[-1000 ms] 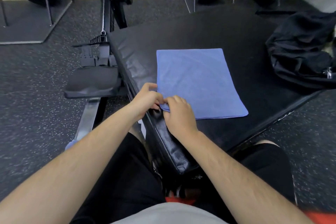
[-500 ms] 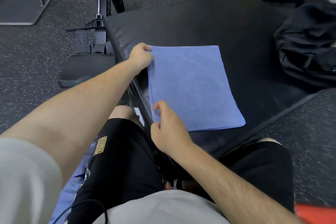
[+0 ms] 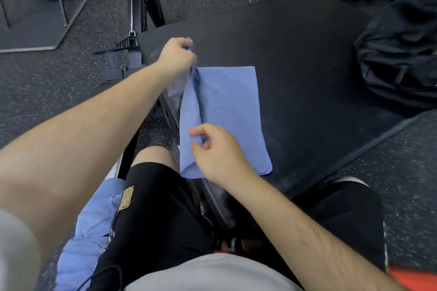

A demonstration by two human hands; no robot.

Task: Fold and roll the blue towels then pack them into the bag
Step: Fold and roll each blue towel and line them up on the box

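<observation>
Down by the person's left leg lies a heap of blue cloth, more towels I'd guess. The left hand pinches the far corner of the blue towel, raised off the black pad; the right hand pinches the near end of that lifted edge. I'd carry both corners across together, level, onto the right edge. The black bag sits well apart, far right

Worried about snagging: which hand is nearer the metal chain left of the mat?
Left. The left hand, gripping the blue towel, is right of the chain; the right hand holds the towel nearer the body.
</observation>
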